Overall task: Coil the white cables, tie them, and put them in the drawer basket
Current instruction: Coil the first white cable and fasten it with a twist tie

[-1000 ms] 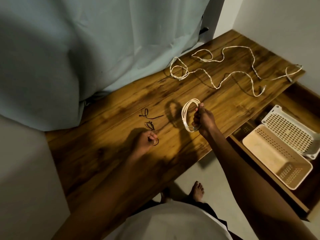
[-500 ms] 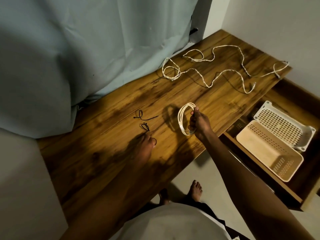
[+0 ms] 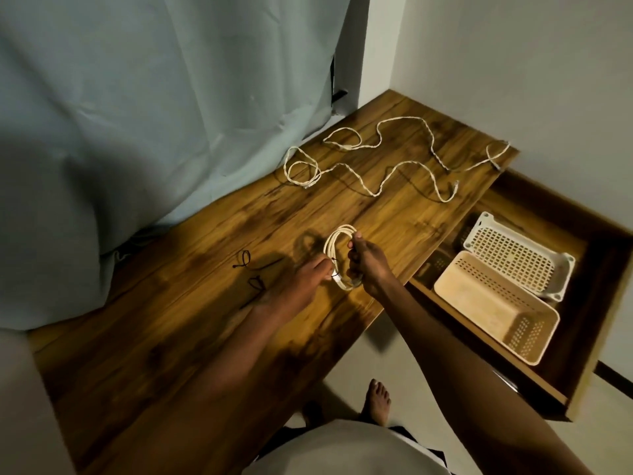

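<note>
Fingers [image 3: 354, 240] of the right hand [image 3: 368, 265] are curled round the coil [image 3: 337, 258], holding it upright just above the table [image 3: 191, 303], near the front edge, roughly mid-length. The left hand [image 3: 301, 279] has come across from the ties and now pinches something dark and thin against the coil's lower side. Looks like a tie [image 3: 333, 269], though it's too small to be sure.

What could go wrong, as I see it: the coil is only pinched at one side, so if the right hand loosens while the tie goes round, the loops could spring apart and it's back to winding. The tie is tiny and the light is dim, so it could slip out of the left fingers and drop off the front edge onto the floor. Wrapping too few loops would also leave the bundle floppy.

Counts:
- coiled cables: one, in hand
- loose cables [image 3: 394, 162]: looks like two, sprawled toward the far right corner, but they overlap, so I can't swear to it
- spare ties [image 3: 245, 260]: two on the table, left of the hands
- baskets [image 3: 493, 303]: two, side by side in the open drawer [image 3: 582, 382] off the right end, nothing in them yet
</note>
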